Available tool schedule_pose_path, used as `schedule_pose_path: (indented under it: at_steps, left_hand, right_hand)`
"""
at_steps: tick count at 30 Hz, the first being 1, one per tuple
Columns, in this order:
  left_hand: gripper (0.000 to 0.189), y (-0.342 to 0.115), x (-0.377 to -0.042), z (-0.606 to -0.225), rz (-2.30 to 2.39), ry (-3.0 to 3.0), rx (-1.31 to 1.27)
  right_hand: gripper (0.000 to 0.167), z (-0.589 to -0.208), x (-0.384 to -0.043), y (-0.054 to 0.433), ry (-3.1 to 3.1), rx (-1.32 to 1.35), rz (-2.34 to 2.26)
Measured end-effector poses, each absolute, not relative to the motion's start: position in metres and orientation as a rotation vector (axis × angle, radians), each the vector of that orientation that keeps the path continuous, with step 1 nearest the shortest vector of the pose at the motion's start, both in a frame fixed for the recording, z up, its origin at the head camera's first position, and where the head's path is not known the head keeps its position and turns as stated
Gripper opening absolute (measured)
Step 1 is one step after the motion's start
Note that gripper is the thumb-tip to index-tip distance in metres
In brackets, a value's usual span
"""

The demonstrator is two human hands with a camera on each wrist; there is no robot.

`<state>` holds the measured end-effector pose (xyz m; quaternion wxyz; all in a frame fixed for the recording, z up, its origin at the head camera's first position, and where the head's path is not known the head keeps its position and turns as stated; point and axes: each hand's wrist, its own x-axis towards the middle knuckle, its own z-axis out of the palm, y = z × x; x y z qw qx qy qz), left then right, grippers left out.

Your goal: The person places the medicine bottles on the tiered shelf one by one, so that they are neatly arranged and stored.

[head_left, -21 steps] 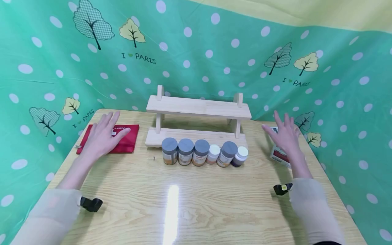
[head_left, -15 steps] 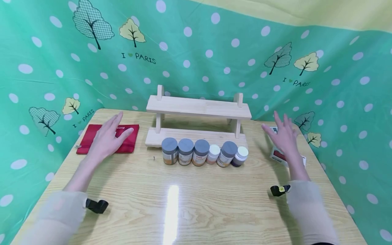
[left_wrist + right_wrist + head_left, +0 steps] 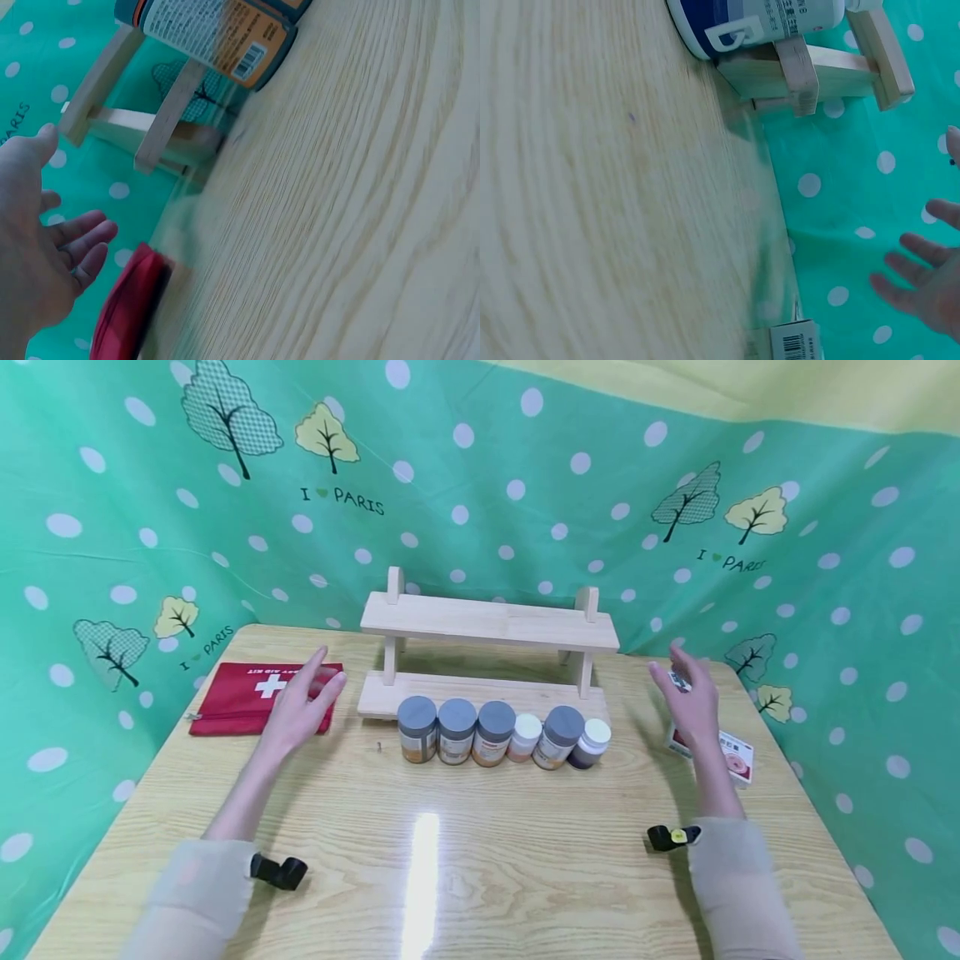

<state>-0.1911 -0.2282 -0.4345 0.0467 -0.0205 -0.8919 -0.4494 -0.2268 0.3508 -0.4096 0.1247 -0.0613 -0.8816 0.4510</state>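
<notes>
My left hand (image 3: 296, 710) hovers at the right side of a red first aid kit pouch (image 3: 232, 697), fingers relaxed and holding nothing. In the left wrist view its thumb and fingers (image 3: 86, 236) are spread apart above the pouch (image 3: 127, 307). Over on the right, my right hand (image 3: 696, 706) is held above small medicine boxes (image 3: 737, 758), partly covering them; its fingers are loosely bent around nothing. Between the hands stands a row of bottles: several with grey lids (image 3: 493, 733), and two with white lids, one of them a dark-bottomed bottle (image 3: 590, 743).
A two-tier wooden shelf (image 3: 487, 620) stands right behind the bottles, its boards bare. A green dotted curtain (image 3: 480, 468) hangs along the back and sides of the wooden table (image 3: 540, 868). Bright glare crosses the table's front part.
My left hand has moved right, uncovering the pouch's white cross. My right hand has shifted slightly left with its fingers bending more, and more of a box shows beside its wrist.
</notes>
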Motion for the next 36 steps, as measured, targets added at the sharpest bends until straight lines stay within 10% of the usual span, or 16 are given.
schedule_pose_path:
  at_steps: [9,36]
  left_hand:
    - [0.076,-0.208,-0.192,-0.441,-1.553,-2.732,-0.022]
    - [0.083,-0.194,-0.196,-0.456,-1.713,-2.841,0.033]
  right_hand:
    - [0.049,-0.425,-0.223,0.340,-2.325,-0.034,1.584]
    - [0.044,-0.414,-0.211,0.326,-2.679,0.457,1.748]
